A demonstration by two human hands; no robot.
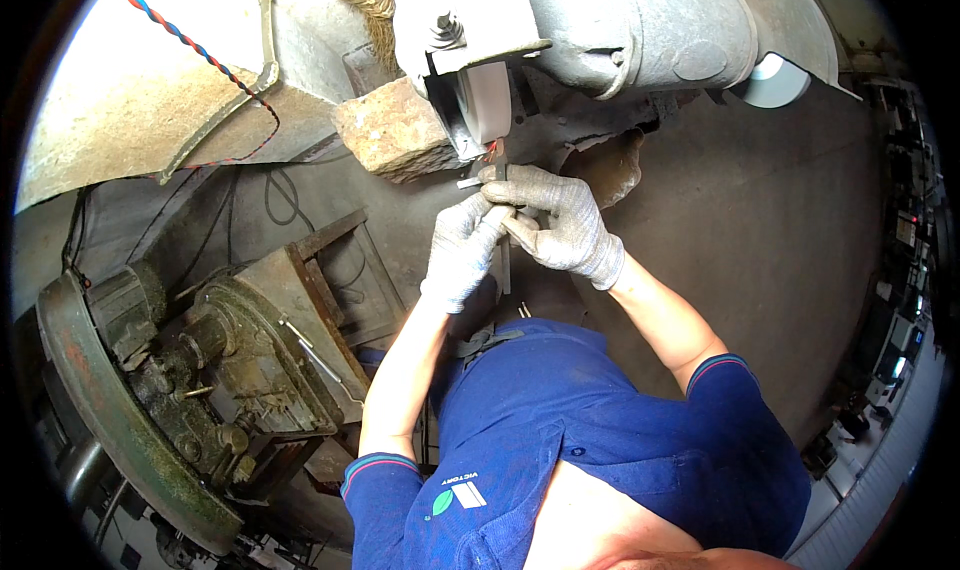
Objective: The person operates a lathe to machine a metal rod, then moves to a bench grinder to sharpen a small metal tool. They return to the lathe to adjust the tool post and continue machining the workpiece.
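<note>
As the gloved left hand (462,245) and right hand (565,220) pinch a slim metal bar (506,265), its far end stands at the grinding wheel's (489,100) lower edge.
In the head view, both hands are closed, their fingertips pressed together around the bar, though the left hand's exact grip is partly hidden; the bar points away from the person's blue shirt (620,430), its near end sticking out below the fingers, and an orange glow shows at its far end; a metal guard (475,10) wraps the pale wheel, with a rough stone block (392,130) just left of it, a grey motor housing (690,25) to its right, a second wheel (775,82) beyond the housing, and a grimy green machine (265,355) left of the forearms.
</note>
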